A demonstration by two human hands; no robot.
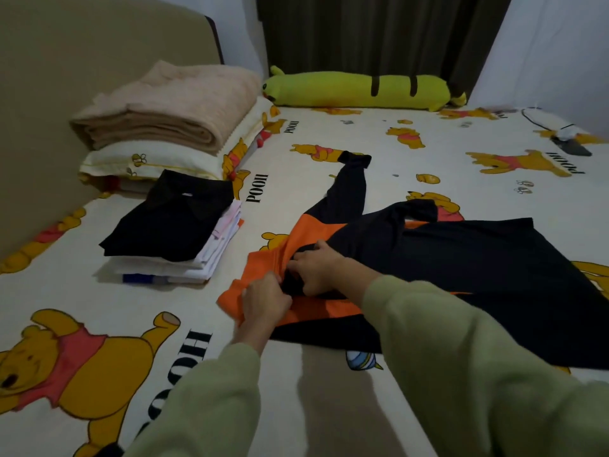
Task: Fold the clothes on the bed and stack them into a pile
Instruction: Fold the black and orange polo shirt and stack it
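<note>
A black and orange long-sleeved top (pixel 461 258) lies spread on the bed, one black sleeve (pixel 351 183) stretched toward the far side. My left hand (pixel 265 300) pinches the orange collar edge at the garment's near left end. Right beside it, my right hand (pixel 316 268) grips the dark fabric at the neck. To the left stands a pile of folded clothes (pixel 171 225) with a black garment on top and white and pink ones beneath.
A folded beige blanket (pixel 171 107) sits on a pillow (pixel 148 159) by the headboard. A long yellow-green plush (pixel 356 89) lies along the far edge before dark curtains. A small dark and white item (pixel 566 138) rests far right on the cartoon-bear sheet (pixel 412 136).
</note>
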